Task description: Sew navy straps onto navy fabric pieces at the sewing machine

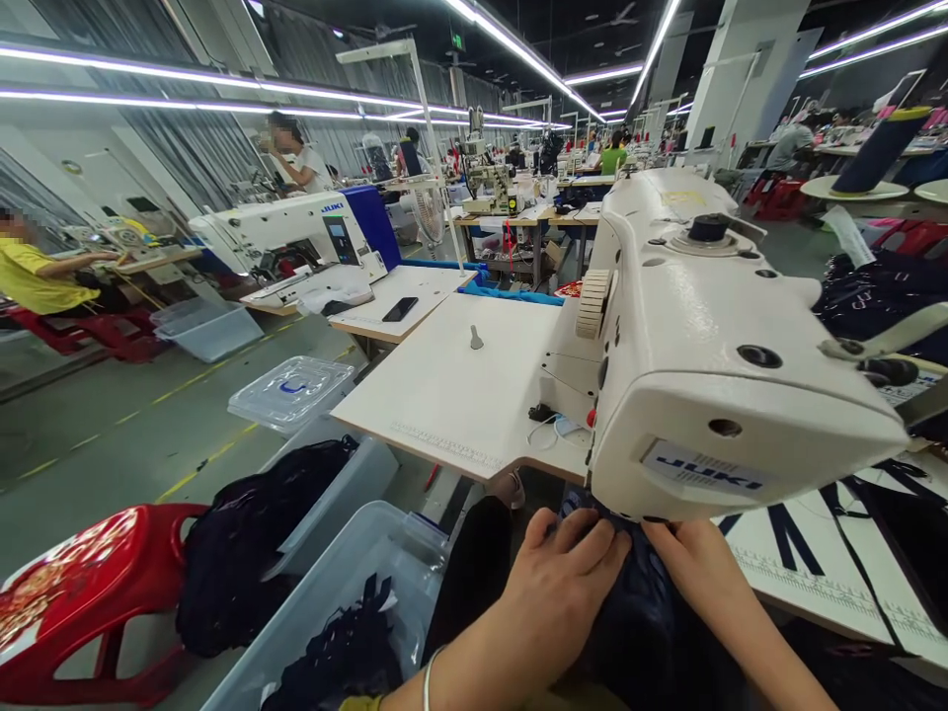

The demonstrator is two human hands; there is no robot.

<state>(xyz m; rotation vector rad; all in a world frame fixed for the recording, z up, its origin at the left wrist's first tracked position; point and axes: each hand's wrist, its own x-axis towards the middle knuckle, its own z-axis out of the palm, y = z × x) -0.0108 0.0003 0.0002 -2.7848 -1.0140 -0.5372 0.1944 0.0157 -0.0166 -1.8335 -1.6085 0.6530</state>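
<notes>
Dark navy fabric (643, 602) hangs below the head of a white JUKI sewing machine (711, 415) and drapes down over my lap. My left hand (567, 583) lies on its left side, fingers bent and closed on the cloth. To the right, my right hand (692, 558) grips the same fabric, its fingertips partly hidden beneath the machine head. The needle area is out of sight behind the machine's casing and my fingers.
A white sewing table (451, 385) bears a small metal piece (475, 339). Dark strips (796, 538) lie on the right tabletop. At left are a clear bin (341, 592) with dark pieces, a red stool (96, 592) and a lidded box (292, 390). Other people sit farther back.
</notes>
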